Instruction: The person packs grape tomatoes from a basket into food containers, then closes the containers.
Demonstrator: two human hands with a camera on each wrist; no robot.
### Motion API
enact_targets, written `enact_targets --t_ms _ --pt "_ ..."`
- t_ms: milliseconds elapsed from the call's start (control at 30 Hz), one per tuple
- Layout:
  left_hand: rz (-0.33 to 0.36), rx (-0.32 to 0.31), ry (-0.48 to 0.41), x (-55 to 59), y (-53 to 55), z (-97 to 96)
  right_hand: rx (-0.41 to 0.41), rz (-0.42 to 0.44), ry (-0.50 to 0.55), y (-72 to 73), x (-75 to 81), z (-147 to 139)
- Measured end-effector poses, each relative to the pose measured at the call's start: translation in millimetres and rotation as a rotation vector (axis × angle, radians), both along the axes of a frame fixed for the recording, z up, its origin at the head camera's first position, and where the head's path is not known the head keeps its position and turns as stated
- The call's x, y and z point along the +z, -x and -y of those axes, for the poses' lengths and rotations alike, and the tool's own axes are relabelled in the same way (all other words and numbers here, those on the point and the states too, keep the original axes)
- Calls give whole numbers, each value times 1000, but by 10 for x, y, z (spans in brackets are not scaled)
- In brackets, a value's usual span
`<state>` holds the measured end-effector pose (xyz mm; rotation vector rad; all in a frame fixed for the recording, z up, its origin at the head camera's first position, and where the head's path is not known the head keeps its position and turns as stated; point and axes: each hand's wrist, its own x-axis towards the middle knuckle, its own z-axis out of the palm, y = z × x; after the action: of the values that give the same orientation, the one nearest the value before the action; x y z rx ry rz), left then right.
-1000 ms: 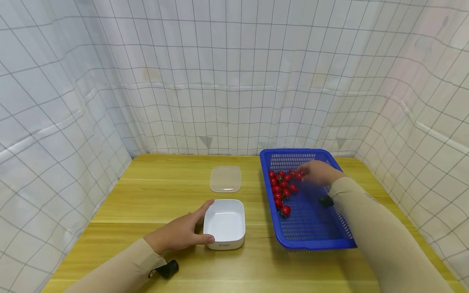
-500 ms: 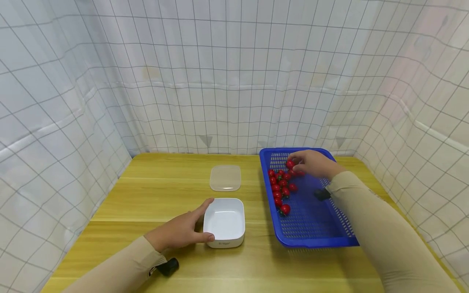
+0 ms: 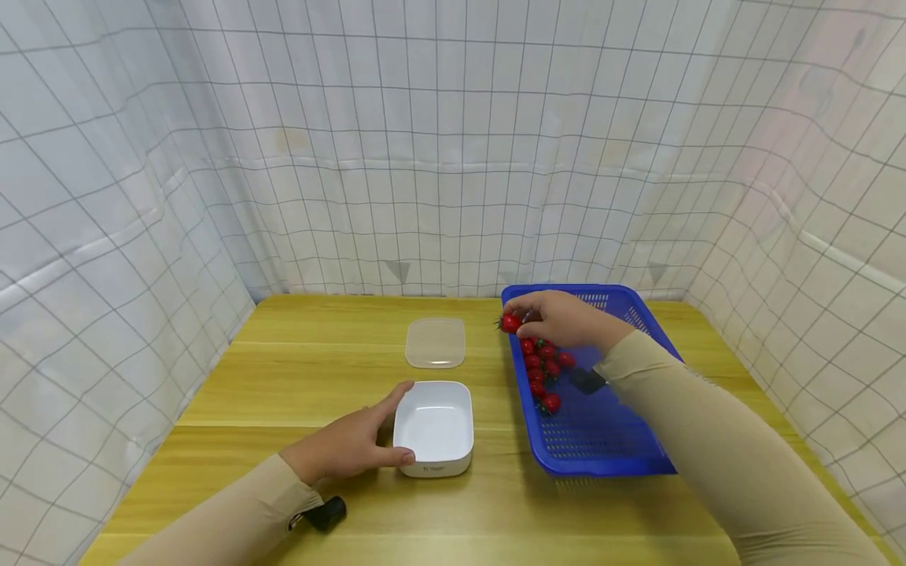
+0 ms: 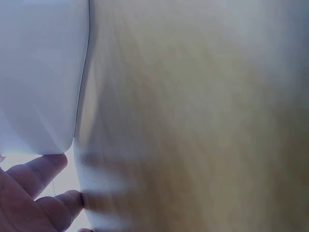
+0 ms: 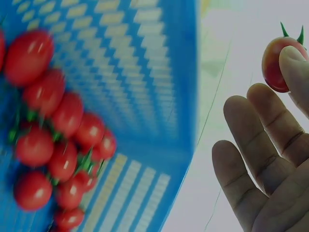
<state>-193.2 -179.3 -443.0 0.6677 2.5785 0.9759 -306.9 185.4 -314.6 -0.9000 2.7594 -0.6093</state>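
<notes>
My right hand [image 3: 559,318] pinches a red cherry tomato [image 3: 510,324] with a green calyx, above the left rim of a blue plastic basket [image 3: 534,452]. In the right wrist view the thumb lies on the held tomato [image 5: 274,65], and the other fingers [image 5: 241,128] are spread. Several cherry tomatoes [image 3: 535,376] lie along the basket's left side. My left hand [image 3: 347,448] holds the left side of a square white container [image 3: 435,469], thumb at its front corner and a finger at the back corner. No tomato shows inside the container. Fingertips [image 4: 58,162] touch its wall in the left wrist view.
A translucent square lid [image 3: 435,343] lies flat behind the container on the wooden table [image 3: 297,377]. White gridded curtains [image 3: 453,157] stand at the back and both sides. The basket's raised rim lies between its tomatoes and the container.
The right hand has picked up a cherry tomato in the basket and carried it left, over the rim. The left hand and container have stayed in place.
</notes>
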Motion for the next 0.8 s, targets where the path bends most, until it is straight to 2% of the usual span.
enact_targets --t_ms 200,433,800 --pt "10 9 1 25 -10 -9 112 51 28 -133 12 283" --pt "33 18 2 29 -14 -20 189 128 50 -259 -5 584" --pt "36 7 -14 15 -7 -16 328 130 -24 -387 -69 978"
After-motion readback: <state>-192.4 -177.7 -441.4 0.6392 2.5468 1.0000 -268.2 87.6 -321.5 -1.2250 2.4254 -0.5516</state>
